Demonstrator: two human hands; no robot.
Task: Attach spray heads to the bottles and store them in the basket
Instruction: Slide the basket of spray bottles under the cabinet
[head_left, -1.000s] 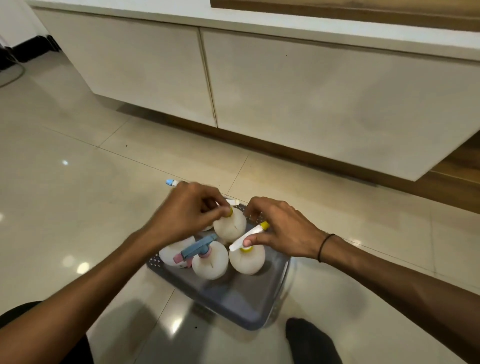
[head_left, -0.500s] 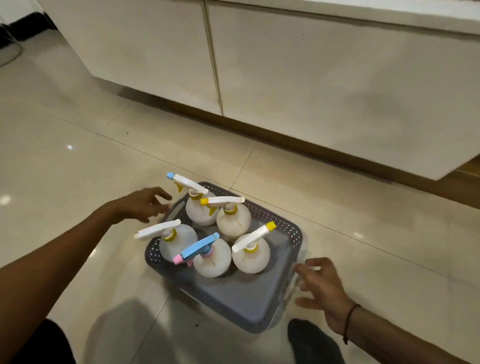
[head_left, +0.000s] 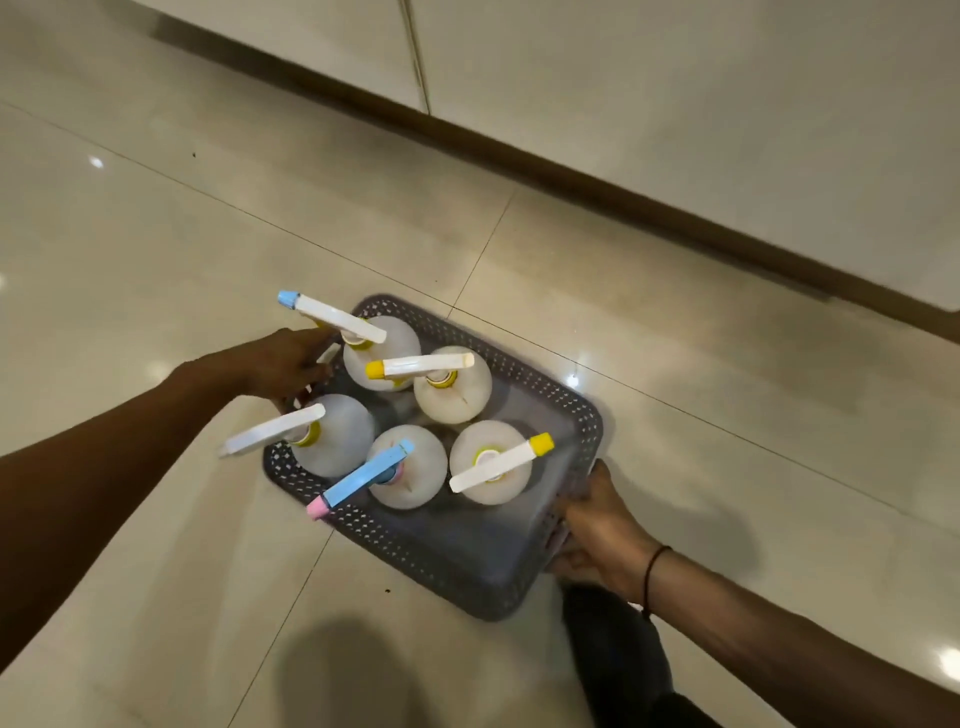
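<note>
grey perforated plastic basket (head_left: 582, 415): looking matt
white round plastic bottles (head_left: 452, 395): appearing smooth, translucent
beige tiled floor (head_left: 208, 234): gleaming glossy, reflecting lights

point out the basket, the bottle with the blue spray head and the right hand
basket (head_left: 584, 415): head view, perforated right rim.
bottle with the blue spray head (head_left: 415, 480): head view, white rounded shoulder.
right hand (head_left: 605, 535): head view, back of hand gripping the basket's near right edge.
</note>
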